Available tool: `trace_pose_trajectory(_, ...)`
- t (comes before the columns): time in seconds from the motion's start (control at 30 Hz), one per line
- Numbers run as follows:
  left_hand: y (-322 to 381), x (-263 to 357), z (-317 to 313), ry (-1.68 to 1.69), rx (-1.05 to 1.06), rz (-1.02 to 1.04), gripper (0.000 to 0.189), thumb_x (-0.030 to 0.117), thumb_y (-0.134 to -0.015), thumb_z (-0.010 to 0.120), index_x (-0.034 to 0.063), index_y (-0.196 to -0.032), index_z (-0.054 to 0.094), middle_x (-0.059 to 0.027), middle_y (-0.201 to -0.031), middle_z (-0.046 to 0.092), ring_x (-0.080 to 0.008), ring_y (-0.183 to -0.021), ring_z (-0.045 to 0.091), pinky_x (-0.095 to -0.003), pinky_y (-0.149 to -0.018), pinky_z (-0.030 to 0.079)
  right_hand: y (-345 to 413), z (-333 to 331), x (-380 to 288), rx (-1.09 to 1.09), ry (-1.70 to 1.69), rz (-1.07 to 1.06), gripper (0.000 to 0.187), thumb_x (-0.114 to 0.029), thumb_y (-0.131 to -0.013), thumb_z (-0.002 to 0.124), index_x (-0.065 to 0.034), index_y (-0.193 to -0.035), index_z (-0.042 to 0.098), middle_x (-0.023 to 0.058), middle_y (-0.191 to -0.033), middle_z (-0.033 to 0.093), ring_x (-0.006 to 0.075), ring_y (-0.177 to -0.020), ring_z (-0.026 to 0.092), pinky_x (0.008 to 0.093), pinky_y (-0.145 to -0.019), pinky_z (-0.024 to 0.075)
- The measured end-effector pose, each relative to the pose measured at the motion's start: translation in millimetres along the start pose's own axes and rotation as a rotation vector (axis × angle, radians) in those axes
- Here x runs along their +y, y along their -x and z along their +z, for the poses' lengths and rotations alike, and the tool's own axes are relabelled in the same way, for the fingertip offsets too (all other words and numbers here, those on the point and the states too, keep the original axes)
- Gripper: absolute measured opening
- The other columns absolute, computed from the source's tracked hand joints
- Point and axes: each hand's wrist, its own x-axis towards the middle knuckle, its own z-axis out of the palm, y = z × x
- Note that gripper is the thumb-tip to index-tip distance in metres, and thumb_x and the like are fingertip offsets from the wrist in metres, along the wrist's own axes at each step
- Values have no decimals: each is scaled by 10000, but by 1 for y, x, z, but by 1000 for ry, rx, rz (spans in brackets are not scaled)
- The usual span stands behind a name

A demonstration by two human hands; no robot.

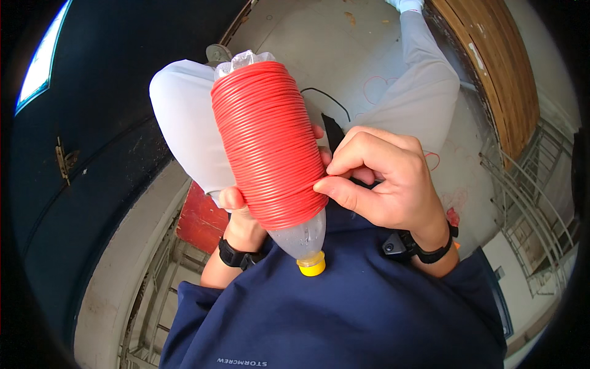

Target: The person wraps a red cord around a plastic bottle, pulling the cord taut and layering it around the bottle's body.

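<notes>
A clear plastic bottle lies tilted over my lap, its yellow cap toward my body. Tightly wound red cord covers the bottle's middle in many close turns, leaving its clear lobed base and neck bare. My left hand grips the bottle from beneath; its thumb shows at the left side and some fingertips at the right, the palm hidden. At the wound cord's right edge, my right hand pinches a strand of the red cord between thumb and forefinger. Where that strand runs past the fingers is hidden.
Below are my legs in light grey trousers and a pale floor with red marks. A dark door with a bolt stands at left, near a red seat. To the right are a wooden panel and metal racks.
</notes>
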Motion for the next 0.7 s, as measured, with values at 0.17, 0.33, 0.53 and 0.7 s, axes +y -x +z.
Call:
trace_pose_trajectory(0.17,3,2,-22,19,-56,61,1146,607,-580,875,43,-1430,353,-197,-1332,517,-314,-1160,588,-451,-990,531,-1,2,0,-8,-46,25,200,-72,-785,772,-9,-755,585,90,-704,601,206,-588,584,313,-534,457)
trace_pose_trajectory(0.33,-2,5,10,-168,201,15,1099,567,-606,879,2,-1409,386,-189,-1308,546,-321,-1151,607,-439,-972,550,-3,3,1,-1,-67,-18,176,-42,-791,747,-8,-749,580,92,-703,599,207,-588,583,315,-537,460)
trace_pose_trajectory(0.53,0,-1,-3,-122,92,63,1018,470,-653,830,4,-1428,363,-204,-1326,526,-333,-1171,590,-447,-1008,518,-2,3,1,0,-75,60,132,-12,-794,714,-8,-788,582,74,-719,604,168,-581,583,305,-521,457)
trace_pose_trajectory(0.7,1,7,2,-292,122,28,1012,436,-651,816,1,-1438,352,-212,-1343,513,-335,-1192,576,-444,-1030,502,1,0,8,10,-39,-27,115,16,-771,710,-15,-815,609,54,-725,609,103,-542,488,249,-487,382)
